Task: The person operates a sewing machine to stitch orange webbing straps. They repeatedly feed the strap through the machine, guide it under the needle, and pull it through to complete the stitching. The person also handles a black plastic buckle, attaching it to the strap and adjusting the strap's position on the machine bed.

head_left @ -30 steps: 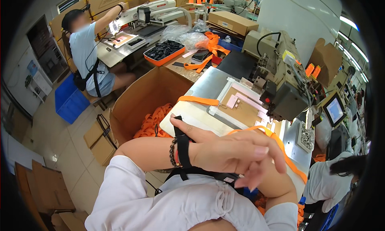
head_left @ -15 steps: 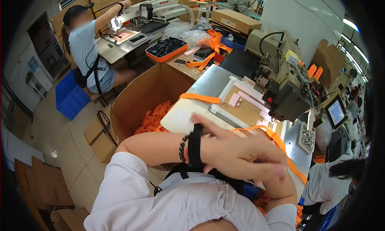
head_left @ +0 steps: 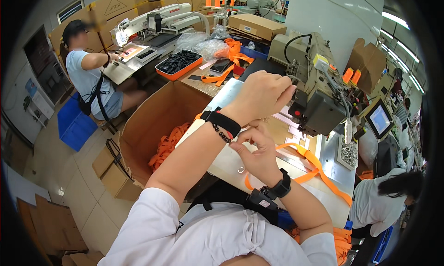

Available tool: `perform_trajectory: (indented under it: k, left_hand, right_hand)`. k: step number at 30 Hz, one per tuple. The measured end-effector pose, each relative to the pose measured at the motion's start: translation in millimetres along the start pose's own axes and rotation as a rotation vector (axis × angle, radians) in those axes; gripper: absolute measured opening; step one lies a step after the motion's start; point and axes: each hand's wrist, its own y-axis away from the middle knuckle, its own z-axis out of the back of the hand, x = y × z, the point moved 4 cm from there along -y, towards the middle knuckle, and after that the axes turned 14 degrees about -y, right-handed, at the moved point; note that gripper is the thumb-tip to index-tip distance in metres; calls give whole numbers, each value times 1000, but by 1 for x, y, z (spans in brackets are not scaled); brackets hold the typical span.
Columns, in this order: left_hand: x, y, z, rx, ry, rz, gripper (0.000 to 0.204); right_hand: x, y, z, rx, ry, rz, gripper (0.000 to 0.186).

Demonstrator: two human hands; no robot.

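Note:
My left hand [head_left: 264, 92] is raised over the sewing machine's bed, back up, its fingers folded in and nothing visible in them. Around its wrist are a black wristband [head_left: 223, 122] and a dark bead bracelet [head_left: 221, 133]. My right hand [head_left: 256, 148] meets that wrist from below, thumb and bent forefinger pinched at the end of the bracelet. A black band with a small box [head_left: 264, 199] circles my right wrist. Just right of this hand, an orange strap [head_left: 317, 162] loops across the pale worktable [head_left: 222, 159]. A small metal ring [head_left: 241, 169] lies beside the hand.
An industrial sewing machine head [head_left: 319, 102] stands beyond my hands, with a screen [head_left: 380, 120] at right. A tray of metal parts [head_left: 347, 154] sits near it. At left is a carton [head_left: 162, 104] holding orange straps [head_left: 169, 143]. Two people [head_left: 85, 65] [head_left: 384, 201] sit nearby.
My left hand has risen away from my body and gone from spread to folded fingers. My right hand has come up to my left wrist. The co-worker at left has lowered an arm.

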Motion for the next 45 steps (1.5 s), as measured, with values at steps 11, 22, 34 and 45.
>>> perform_trajectory:
  k: [11, 22, 34, 45]
  left_hand:
    - [13, 3, -9, 5, -163, 55, 26]
    - [27, 4, -9, -1, -179, 166, 25]
    - [42, 15, -14, 27, -181, 329, 26]
    - [51, 19, -19, 39, -165, 393, 26]
  right_hand:
    - [-26, 7, -7, -199, -396, -467, 27]
    - [-26, 4, -7, -219, -291, -271, 32]
    - [-7, -6, -20, 73, -25, 131, 22]
    - [-33, -4, -7, -159, -15, -27, 14]
